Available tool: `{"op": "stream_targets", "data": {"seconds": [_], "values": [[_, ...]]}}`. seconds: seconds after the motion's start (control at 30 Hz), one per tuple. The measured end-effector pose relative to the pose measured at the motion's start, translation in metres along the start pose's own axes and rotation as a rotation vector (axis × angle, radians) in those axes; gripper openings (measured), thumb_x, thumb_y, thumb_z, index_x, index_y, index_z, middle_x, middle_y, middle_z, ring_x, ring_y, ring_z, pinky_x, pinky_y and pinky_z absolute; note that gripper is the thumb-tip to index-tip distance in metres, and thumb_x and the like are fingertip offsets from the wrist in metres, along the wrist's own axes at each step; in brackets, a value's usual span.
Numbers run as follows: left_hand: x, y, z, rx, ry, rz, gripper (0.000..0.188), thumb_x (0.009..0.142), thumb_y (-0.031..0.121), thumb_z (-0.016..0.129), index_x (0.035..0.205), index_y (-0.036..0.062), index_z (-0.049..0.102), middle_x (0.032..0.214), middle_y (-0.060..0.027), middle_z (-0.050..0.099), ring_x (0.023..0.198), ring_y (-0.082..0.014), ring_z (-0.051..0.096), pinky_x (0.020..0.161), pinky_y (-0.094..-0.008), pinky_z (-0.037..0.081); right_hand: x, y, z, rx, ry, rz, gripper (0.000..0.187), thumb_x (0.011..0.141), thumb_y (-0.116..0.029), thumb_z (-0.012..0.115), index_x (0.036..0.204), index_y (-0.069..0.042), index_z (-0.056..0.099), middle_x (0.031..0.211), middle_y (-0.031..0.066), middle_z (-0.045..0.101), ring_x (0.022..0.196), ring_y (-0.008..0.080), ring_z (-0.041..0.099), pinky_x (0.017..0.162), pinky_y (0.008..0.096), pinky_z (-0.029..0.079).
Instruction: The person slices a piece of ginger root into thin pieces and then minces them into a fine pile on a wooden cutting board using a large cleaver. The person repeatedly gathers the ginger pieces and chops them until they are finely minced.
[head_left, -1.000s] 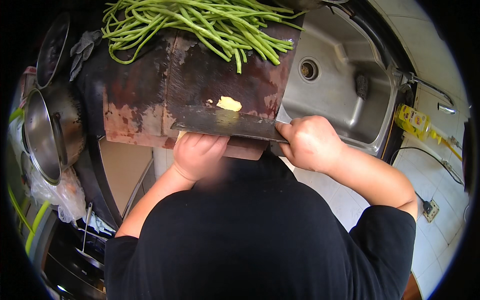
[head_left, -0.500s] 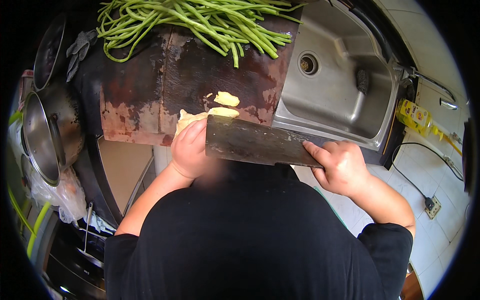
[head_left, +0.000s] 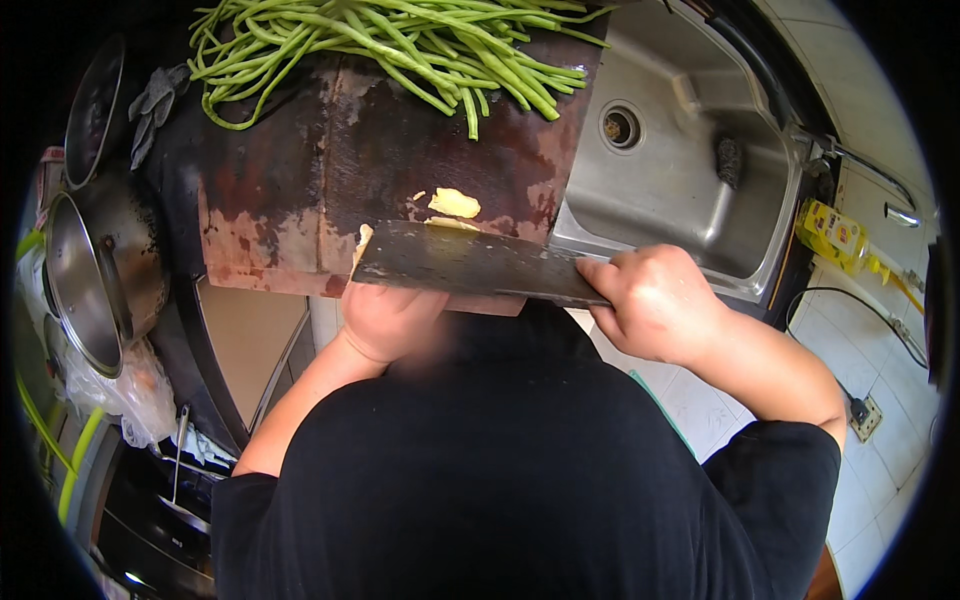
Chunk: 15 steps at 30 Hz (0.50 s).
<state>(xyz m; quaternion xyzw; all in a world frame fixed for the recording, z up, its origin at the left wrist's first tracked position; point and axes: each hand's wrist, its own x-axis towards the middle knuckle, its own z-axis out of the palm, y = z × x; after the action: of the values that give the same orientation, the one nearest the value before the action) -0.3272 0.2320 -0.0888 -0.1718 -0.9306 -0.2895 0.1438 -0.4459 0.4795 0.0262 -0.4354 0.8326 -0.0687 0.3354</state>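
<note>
My right hand (head_left: 655, 300) grips the handle end of a wide dark cleaver (head_left: 470, 265), its blade lying nearly level across the front of the board. Beneath the blade is a pale yellow piece of ginger (head_left: 362, 240), with only its left end and a sliver along the far edge showing. My left hand (head_left: 392, 322) is closed at that piece by the board's front edge; the blade covers most of its fingers. A cut ginger slice (head_left: 454, 203) lies just beyond the cleaver, with a tiny crumb beside it.
Long green beans (head_left: 400, 50) are heaped across the back of the wet, dark wooden board (head_left: 260, 200). At the right is a steel sink (head_left: 660, 200) with a tap (head_left: 870, 170); a yellow bottle (head_left: 830, 235) stands beside it. A steel pot (head_left: 90, 280) and plastic bag (head_left: 130, 395) are at the left.
The cleaver and my right hand have shifted left and slightly away from me. The blade now covers much of the ginger and my left fingers, which showed before.
</note>
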Motion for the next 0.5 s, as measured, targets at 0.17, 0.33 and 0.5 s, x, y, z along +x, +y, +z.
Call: {"op": "stream_targets", "data": {"seconds": [0.17, 0.33, 0.5], "values": [[-0.003, 0.005, 0.005, 0.113, 0.054, 0.002, 0.025, 0.066, 0.012, 0.065, 0.090, 0.0136, 0.071, 0.093, 0.0004, 0.065, 0.088, -0.0190, 0.063, 0.078, -0.0304, 0.050, 0.020, 0.001, 0.014, 0.007, 0.036, 0.002, 0.019, 0.074, -0.020, 0.063, 0.078, -0.002, 0.058, 0.060, 0.0155, 0.059, 0.061, 0.0354, 0.061, 0.057, 0.0440, 0.049], [-0.005, 0.005, 0.006, -0.208, 0.032, -0.207, 0.028, 0.070, 0.012, 0.064, 0.098, 0.0112, 0.070, 0.097, -0.0044, 0.067, 0.087, -0.0235, 0.065, 0.076, -0.0331, 0.052, -0.008, 0.001, 0.014, 0.010, 0.115, -0.013, 0.033, 0.069, -0.021, 0.067, 0.097, -0.003, 0.061, 0.062, 0.0119, 0.057, 0.060, 0.0321, 0.059, 0.057, 0.0422, 0.049], [0.003, 0.003, -0.001, -0.304, -0.006, -0.247, 0.032, 0.072, 0.013, 0.064, 0.103, 0.0050, 0.067, 0.101, -0.0098, 0.067, 0.089, -0.0272, 0.065, 0.077, -0.0348, 0.053, -0.042, -0.001, 0.011, -0.009, 0.142, -0.023, 0.046, 0.062, -0.011, 0.065, 0.108, -0.003, 0.063, 0.063, 0.0077, 0.054, 0.052, 0.0279, 0.055, 0.049, 0.0390, 0.045]]}}
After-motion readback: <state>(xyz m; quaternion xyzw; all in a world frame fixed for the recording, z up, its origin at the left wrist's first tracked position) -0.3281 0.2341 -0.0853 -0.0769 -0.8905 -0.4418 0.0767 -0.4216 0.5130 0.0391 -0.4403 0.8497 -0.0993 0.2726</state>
